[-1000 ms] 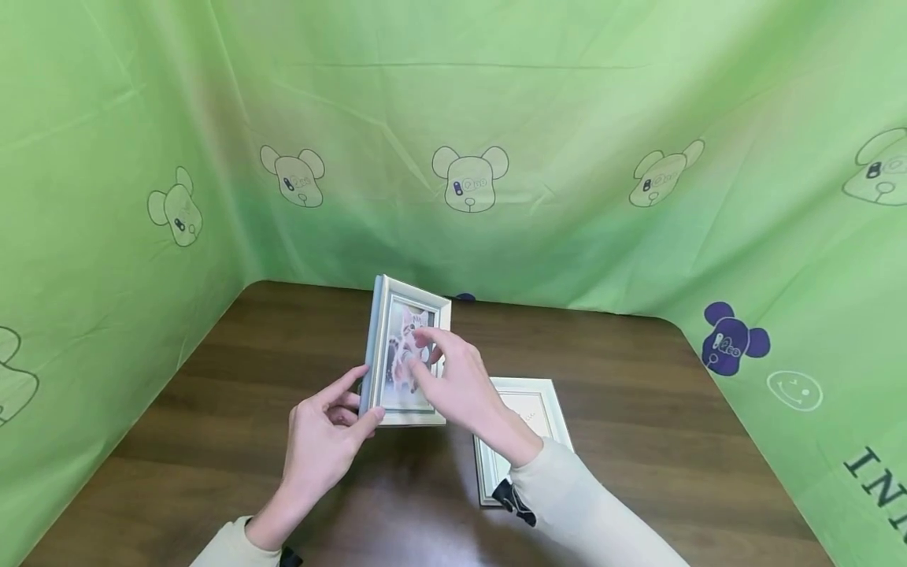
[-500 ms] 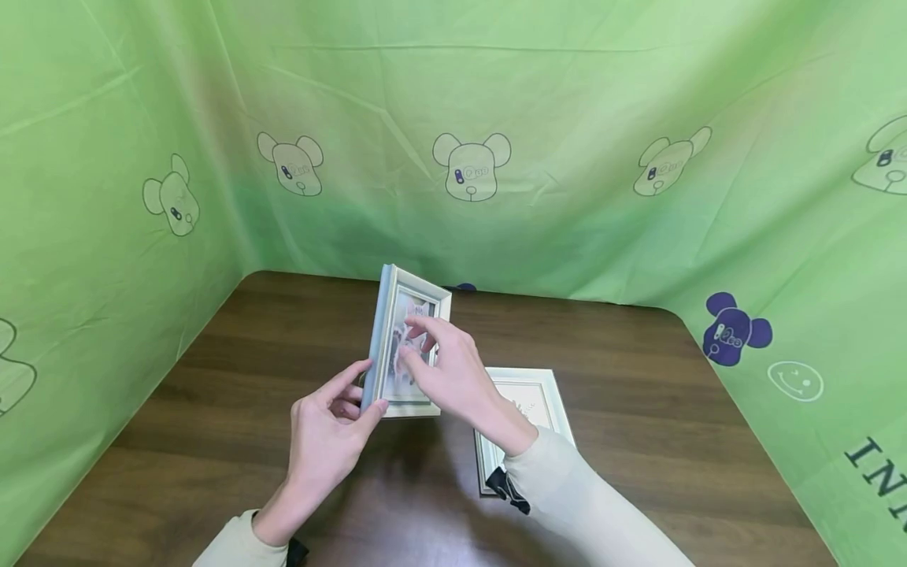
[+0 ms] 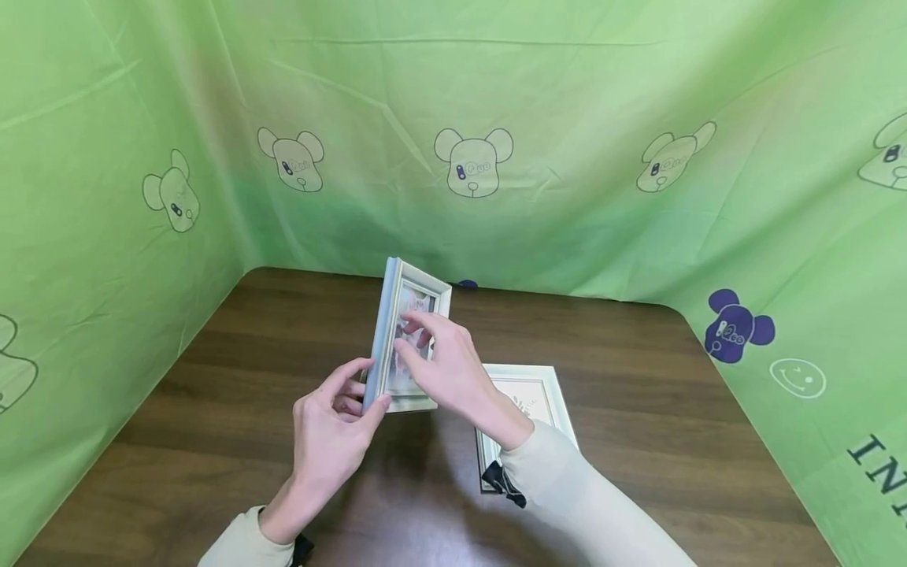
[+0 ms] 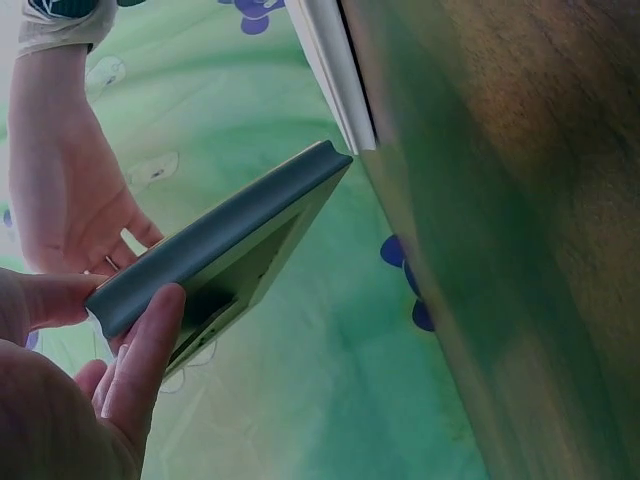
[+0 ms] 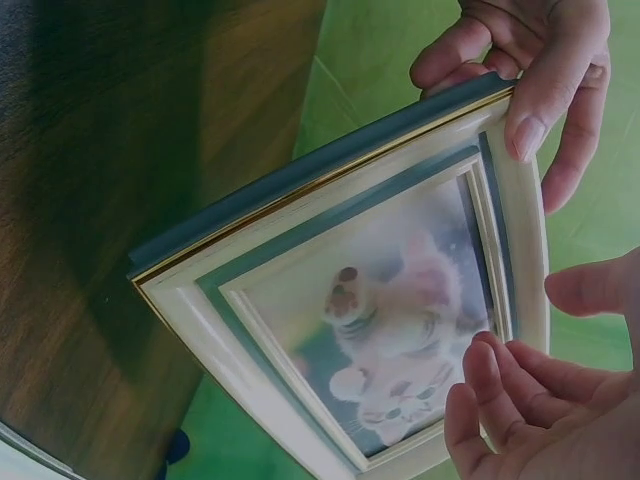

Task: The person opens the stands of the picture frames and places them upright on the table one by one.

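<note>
My left hand [image 3: 329, 441] grips a cream picture frame [image 3: 386, 331] at its lower left corner, with the thumb on the front and fingers behind. The frame is held upright above the table, turned partly sideways, with a bluish side edge. Behind its glass is a photo of a kitten [image 5: 390, 330], clear in the right wrist view. My right hand [image 3: 453, 366] hovers in front of the glass, its fingers loosely bent and thumb apart, holding nothing. In the left wrist view the frame's dark back [image 4: 235, 290] shows.
A second white picture frame [image 3: 542, 394] lies face up on the brown wooden table [image 3: 638, 441], partly under my right forearm. A black clip [image 3: 503, 482] sits by the right sleeve. Green cloth [image 3: 567, 94] printed with bear heads hangs around the table's far and side edges.
The held frame has turned a little more edge-on, showing more of its bluish side. My right fingers have shifted slightly left across the glass. The whole head view has tilted down slightly.
</note>
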`<action>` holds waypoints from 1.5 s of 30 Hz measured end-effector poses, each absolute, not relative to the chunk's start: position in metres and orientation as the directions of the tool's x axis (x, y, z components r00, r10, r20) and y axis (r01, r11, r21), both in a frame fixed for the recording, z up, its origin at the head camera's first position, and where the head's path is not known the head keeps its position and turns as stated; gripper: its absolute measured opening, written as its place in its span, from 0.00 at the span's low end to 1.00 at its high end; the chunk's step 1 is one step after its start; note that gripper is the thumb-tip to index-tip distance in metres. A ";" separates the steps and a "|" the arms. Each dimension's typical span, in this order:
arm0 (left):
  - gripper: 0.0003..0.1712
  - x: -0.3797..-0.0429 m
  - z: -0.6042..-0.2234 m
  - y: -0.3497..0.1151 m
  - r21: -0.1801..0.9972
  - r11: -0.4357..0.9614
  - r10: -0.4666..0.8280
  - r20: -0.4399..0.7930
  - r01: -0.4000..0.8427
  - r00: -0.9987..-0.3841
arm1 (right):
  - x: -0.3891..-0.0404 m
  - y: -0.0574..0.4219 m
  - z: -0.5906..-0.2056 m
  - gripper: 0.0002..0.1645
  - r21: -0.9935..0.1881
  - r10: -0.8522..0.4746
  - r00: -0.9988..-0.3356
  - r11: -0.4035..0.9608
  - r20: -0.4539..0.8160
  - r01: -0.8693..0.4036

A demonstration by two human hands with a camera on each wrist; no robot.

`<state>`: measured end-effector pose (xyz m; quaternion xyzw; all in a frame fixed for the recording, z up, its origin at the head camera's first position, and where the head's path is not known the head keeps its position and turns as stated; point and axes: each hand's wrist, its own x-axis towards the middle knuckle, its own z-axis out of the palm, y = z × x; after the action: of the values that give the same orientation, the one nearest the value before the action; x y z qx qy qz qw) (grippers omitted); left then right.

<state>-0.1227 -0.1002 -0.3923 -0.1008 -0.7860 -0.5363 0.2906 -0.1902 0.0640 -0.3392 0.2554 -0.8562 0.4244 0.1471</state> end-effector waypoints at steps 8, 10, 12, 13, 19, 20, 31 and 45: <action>0.24 -0.123 -0.395 -0.096 0.750 0.446 -0.157 0.602 0.488 -0.783 | -0.192 0.061 -0.338 0.17 -0.659 -0.288 -0.828 0.503 0.482 -0.559; 0.23 -0.123 -0.395 -0.095 0.733 0.466 -0.160 0.620 0.495 -0.768 | -0.192 0.061 -0.338 0.16 -0.660 -0.280 -0.825 0.498 0.491 -0.562; 0.23 -0.122 -0.395 -0.094 0.720 0.479 -0.163 0.635 0.503 -0.755 | -0.192 0.060 -0.338 0.16 -0.662 -0.272 -0.822 0.491 0.500 -0.566; 0.23 -0.122 -0.395 -0.094 0.712 0.484 -0.162 0.644 0.508 -0.748 | -0.192 0.060 -0.337 0.15 -0.664 -0.268 -0.821 0.488 0.504 -0.567; 0.22 -0.122 -0.396 -0.091 0.673 0.499 -0.149 0.687 0.546 -0.711 | -0.191 0.059 -0.336 0.16 -0.685 -0.250 -0.829 0.472 0.501 -0.556; 0.22 -0.122 -0.397 -0.091 0.668 0.500 -0.148 0.693 0.551 -0.706 | -0.191 0.059 -0.336 0.15 -0.688 -0.247 -0.831 0.470 0.499 -0.553; 0.19 -0.124 -0.399 -0.085 0.627 0.534 -0.143 0.728 0.567 -0.671 | -0.192 0.055 -0.336 0.17 -0.708 -0.200 -0.843 0.467 0.499 -0.530; 0.16 -0.128 -0.403 -0.072 0.495 0.605 -0.115 0.829 0.623 -0.547 | -0.193 0.055 -0.341 0.17 -0.731 -0.137 -0.844 0.443 0.518 -0.520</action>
<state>-0.1280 -0.0725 -0.4035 -0.1636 -0.7763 -0.4132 0.4470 -0.1933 0.0554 -0.3413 0.1987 -0.8264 0.4891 0.1959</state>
